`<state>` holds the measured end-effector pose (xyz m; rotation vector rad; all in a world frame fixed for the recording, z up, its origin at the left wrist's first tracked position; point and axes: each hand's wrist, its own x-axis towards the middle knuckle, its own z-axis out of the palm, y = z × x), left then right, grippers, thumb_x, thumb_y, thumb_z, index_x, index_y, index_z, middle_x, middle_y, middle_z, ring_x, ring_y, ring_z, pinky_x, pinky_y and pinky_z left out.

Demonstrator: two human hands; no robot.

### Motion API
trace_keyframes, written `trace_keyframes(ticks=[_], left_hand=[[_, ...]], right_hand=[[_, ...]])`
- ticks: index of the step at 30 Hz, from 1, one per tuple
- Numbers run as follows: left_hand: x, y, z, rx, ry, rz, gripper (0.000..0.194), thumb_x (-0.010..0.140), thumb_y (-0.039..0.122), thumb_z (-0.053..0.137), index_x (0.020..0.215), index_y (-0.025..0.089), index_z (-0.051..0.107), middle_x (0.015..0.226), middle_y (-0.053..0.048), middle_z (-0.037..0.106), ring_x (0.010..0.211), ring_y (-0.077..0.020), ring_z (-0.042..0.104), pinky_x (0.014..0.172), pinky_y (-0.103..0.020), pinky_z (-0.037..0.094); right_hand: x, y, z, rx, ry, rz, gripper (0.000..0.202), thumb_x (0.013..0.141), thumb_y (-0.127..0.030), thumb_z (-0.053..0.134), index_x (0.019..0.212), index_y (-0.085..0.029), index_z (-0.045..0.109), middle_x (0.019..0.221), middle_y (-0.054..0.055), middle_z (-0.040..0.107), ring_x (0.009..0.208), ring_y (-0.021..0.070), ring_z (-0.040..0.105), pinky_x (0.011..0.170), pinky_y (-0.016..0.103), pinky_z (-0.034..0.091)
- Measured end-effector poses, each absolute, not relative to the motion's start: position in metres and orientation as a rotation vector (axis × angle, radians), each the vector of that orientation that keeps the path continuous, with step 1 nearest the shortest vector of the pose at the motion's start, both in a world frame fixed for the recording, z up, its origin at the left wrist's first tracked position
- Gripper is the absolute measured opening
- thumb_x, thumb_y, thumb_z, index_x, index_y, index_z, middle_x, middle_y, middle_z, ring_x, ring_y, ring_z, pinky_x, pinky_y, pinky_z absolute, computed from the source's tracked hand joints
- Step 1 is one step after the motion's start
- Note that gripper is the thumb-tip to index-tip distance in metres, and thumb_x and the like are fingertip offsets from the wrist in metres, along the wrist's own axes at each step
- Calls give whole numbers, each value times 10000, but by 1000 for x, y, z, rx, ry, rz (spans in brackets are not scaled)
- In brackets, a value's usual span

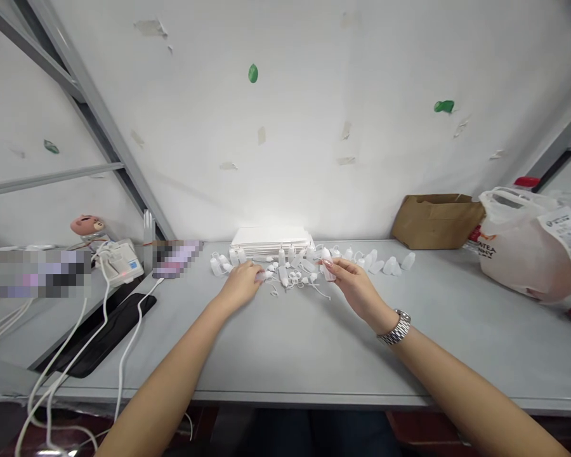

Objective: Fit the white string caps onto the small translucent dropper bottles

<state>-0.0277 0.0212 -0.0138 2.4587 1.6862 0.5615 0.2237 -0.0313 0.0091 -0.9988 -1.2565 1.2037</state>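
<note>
Small translucent plastic bottles (408,261) and white caps with thin loops or tails lie in a loose row and pile across the middle of the table. My right hand (354,285) pinches a small translucent bottle (328,273) between thumb and fingers at the right of the pile. At the pile's left side, my left hand (240,284) is closed, with its fingertips at a small whitish piece whose kind I cannot make out. Between my hands lie white loop-ended caps (295,277) and a bottle (283,273) with its cap on.
Behind the pile is a stack of flat white boxes or sheets (271,236). A brown cardboard box (435,222) and a white plastic bag (523,247) stand at the right. To the left are a phone (178,259), white cables (128,346), a power strip (126,263) and a black mat (109,336).
</note>
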Motion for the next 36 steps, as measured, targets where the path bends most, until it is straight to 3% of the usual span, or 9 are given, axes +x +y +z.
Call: trace_keyframes(ticks=[6,11,16,23,26,29,32,36], left_hand=[[-29,34,-13,2030,1745,1078,194,699,195,527,892,180,539,919,-85,618,874,-220,586,789,-336,426],[-32,37,-9,1752,1706,1315,426,689,235,575,1089,210,431,895,-50,612,807,-178,616,759,-309,445],[-37,36,-4,1676,1646,1476,507,725,286,551,1200,252,375,943,-42,578,793,-164,623,724,-289,457],[-24,38,-24,1872,1610,1323,608,711,204,545,1276,231,323,1002,-65,529,799,-153,588,760,-309,462],[-21,39,-32,2036,1665,1203,485,742,213,520,1215,227,413,1004,-68,538,784,-161,570,778,-332,457],[-21,41,-36,2172,1709,1062,321,765,217,503,1085,201,513,968,-70,569,805,-182,566,796,-344,443],[-23,43,-37,2223,1754,1014,258,766,194,496,1022,195,527,957,-74,581,857,-199,559,793,-340,438],[-24,46,-38,2149,1841,1037,242,754,197,518,995,188,511,942,-68,588,810,-185,570,769,-329,444]], right_hand=[[224,-31,8,-1050,-1249,1166,270,708,-450,605,759,-186,634,850,39,599,652,120,448,605,271,394],[223,-30,6,-1016,-1209,1209,240,714,-421,617,745,-183,624,899,34,583,619,96,406,605,259,387],[222,-31,5,-989,-1200,1230,228,725,-409,611,754,-183,624,918,33,572,631,94,414,605,252,389],[235,-23,12,-905,-1250,1084,248,766,-414,572,888,-200,600,800,12,576,694,120,517,672,280,440],[251,-19,22,-887,-1272,919,274,793,-427,537,965,-215,559,844,26,615,806,154,570,770,332,450],[268,-17,33,-916,-1308,776,249,770,-422,570,909,-215,567,875,30,625,844,166,573,772,335,447],[279,-17,40,-1100,-1268,591,247,698,-414,645,796,-193,594,813,21,600,763,149,548,639,263,430],[285,-16,41,-1348,-1267,538,298,686,-462,628,748,-174,582,570,-35,454,508,93,414,427,215,292]])
